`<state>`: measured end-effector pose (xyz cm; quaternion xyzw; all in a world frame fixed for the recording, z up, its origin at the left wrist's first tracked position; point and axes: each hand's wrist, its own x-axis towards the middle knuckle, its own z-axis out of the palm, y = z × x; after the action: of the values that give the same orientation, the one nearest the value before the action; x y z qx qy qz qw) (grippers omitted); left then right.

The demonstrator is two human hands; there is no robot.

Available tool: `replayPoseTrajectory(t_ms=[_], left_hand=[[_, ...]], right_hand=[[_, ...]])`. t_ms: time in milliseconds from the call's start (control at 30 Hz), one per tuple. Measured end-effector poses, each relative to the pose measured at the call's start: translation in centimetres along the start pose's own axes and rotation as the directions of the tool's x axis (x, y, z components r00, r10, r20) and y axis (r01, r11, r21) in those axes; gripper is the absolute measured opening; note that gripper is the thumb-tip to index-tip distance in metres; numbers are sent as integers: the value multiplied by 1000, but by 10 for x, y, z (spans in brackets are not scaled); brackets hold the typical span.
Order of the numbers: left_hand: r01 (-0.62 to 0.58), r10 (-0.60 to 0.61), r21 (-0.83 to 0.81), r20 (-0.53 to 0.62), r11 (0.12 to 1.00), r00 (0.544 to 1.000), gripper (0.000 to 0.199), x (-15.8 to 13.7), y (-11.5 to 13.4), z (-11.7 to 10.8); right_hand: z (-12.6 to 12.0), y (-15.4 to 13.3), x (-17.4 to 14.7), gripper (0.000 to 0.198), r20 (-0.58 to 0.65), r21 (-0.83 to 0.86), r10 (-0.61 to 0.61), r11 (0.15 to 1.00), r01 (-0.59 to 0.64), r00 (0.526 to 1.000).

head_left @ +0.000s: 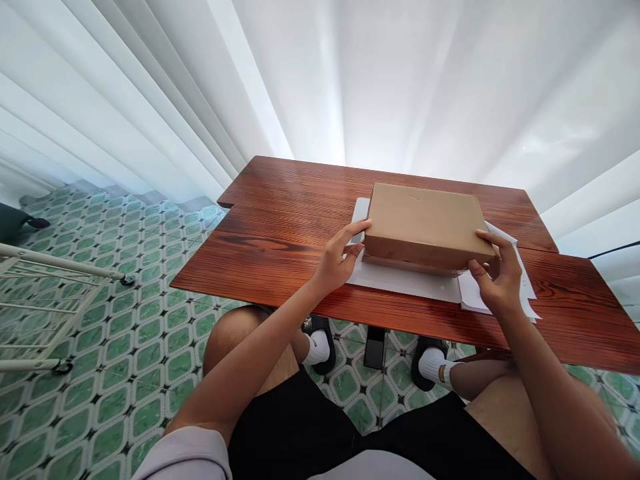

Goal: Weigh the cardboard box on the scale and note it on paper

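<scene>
- Cardboard box (425, 223): one, brown and closed, lying flat between the two hands on the wooden table (280, 233).
- Left hand (339, 259): fingers spread and curled against the box's near left corner, thumb on top of the edge, holding it.
- Right hand (495, 273): fingers bent around the box's near right corner, gripping it.
- White sheet (400, 279): one flat sheet under the box, reaching just past the left hand's fingertips.
- Loose papers (500, 293): a small stack under the right hand; I cannot tell how many.
- Grey flat thing (360, 212): one, just beyond the left hand, partly hidden by the box.
- White metal rack (45, 300): one, on the tiled floor, well away to the left of the left hand.
</scene>
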<state>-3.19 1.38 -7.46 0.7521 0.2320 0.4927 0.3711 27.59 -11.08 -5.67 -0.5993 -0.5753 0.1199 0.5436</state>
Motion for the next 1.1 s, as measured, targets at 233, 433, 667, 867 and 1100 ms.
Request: replayPoseTrajectory(t_ms=[233, 433, 667, 867, 1100], left_hand=[[-15, 15, 11, 20, 1000, 1000, 41, -1, 5, -1], [-30, 30, 2, -75, 1000, 997, 49, -4, 24, -4], [-190, 210, 116, -197, 975, 958, 42, -19, 62, -10], [-352, 354, -37, 77, 935, 932, 42, -33, 81, 7], [-299, 295, -38, 331, 953, 897, 47, -42, 74, 24]], right_hand=[[0, -13, -4, 58, 41, -96, 39, 995, -35, 998], [3, -20, -5, 49, -175, -336, -194, 933, 127, 965], [31, -36, -40, 29, -222, -335, -521, 835, 437, 824], [63, -55, -69, 42, 375, 162, -420, 907, 388, 826], [78, -65, -68, 52, 470, 259, -390, 919, 298, 792]])
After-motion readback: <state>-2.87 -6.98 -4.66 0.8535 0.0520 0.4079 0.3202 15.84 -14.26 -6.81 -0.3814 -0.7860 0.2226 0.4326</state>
